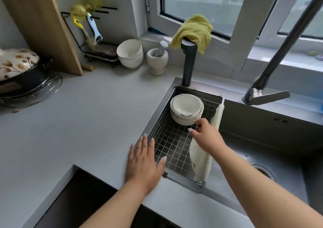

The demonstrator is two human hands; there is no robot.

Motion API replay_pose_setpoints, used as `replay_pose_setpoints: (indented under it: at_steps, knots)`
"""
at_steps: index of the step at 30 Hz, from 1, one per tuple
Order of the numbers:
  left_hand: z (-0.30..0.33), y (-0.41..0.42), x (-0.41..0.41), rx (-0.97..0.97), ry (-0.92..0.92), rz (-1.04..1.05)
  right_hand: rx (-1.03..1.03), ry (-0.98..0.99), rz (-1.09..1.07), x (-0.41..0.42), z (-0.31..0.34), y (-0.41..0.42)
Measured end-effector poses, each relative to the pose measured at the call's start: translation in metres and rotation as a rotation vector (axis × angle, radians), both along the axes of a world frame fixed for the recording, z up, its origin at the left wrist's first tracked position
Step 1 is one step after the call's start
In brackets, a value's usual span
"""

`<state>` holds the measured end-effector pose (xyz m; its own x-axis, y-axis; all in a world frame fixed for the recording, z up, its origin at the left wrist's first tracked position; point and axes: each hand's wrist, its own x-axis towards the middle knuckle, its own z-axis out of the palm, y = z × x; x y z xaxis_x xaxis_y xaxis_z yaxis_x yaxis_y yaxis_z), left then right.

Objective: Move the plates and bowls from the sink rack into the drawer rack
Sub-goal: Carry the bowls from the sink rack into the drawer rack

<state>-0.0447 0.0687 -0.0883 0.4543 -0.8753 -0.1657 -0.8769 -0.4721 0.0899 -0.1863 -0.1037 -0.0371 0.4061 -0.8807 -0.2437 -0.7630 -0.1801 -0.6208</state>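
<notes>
Left hand (142, 161) flat, spread; right hand (207, 134) loose by stacked bowls (186, 109); bowl count unclear.

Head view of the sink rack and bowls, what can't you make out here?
- Stack of bowls: exact count unclear; lower ones are nested under the top bowl.
- Drawer rack: the dark opening at the bottom edge is cut off and too dark to see inside.
- Right hand: whether its fingertips touch the stack is unclear.
- Left hand: lies flat on the counter edge.
</notes>
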Motion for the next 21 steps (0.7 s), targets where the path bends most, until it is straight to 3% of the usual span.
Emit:
replay_pose_setpoints:
  at_steps: [11, 17, 21]
  knots:
    - [0.002, -0.008, 0.008, -0.009, 0.027, -0.025, 0.095, 0.263, 0.139, 0.057, -0.034, -0.071]
    - [0.003, -0.007, 0.007, 0.008, 0.036, -0.028, 0.120, 0.436, 0.224, 0.063, -0.019, -0.080]
    - [0.000, -0.008, 0.007, -0.020, 0.026, -0.024, 0.051, 0.386, 0.158, 0.066, -0.007, -0.086]
